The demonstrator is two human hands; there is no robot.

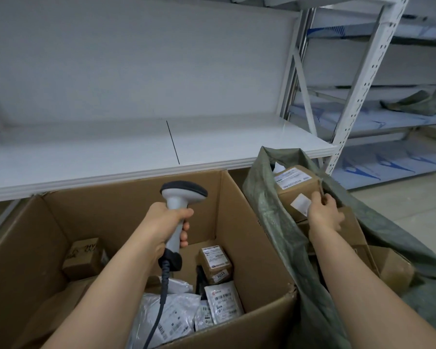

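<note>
Hands: both reach forward on bare forearms. The left hand point(168, 222) is wrapped tight round the grip of the scanner point(180, 197), with its fingertips showing on the right side of the handle. The right hand point(324, 214) has its fingers curled onto the near upper edge of the parcel point(296, 187).
Shelf: a white shelf board point(136, 152) runs across the view beyond both hands, with a thin dark line across its top.
Carton: a large open cardboard carton point(237, 210) stands below the shelf's front edge. The left hand and the scanner hang over its open top.
Sack: a green woven sack point(269, 222) stands against the carton's right wall with its mouth open. The right forearm passes into it.
Racking: white perforated steel racking point(363, 84) stands to the right behind the sack, with a crumpled green cloth point(413, 104) on one level.
Parcel: a brown cardboard box, tilted, at the top of the sack's mouth, with a printed address label on its upper face. It lies under the right hand's fingers and well apart from the left hand, to the scanner's right.
Scanner: grey with a dark head, held upright, its head turned toward the carton's far wall.
Carton contents: white poly mailers point(166, 313) are piled at the near side. A labelled small box point(215, 260) lies below the scanner, and a plain brown box point(84, 258) sits by the left wall.
Cable: a dark coiled cable point(163, 293) drops from the scanner's base beside the left forearm.
Sticker: a white sticker point(301, 204) is on the parcel's side, just left of the right thumb.
</note>
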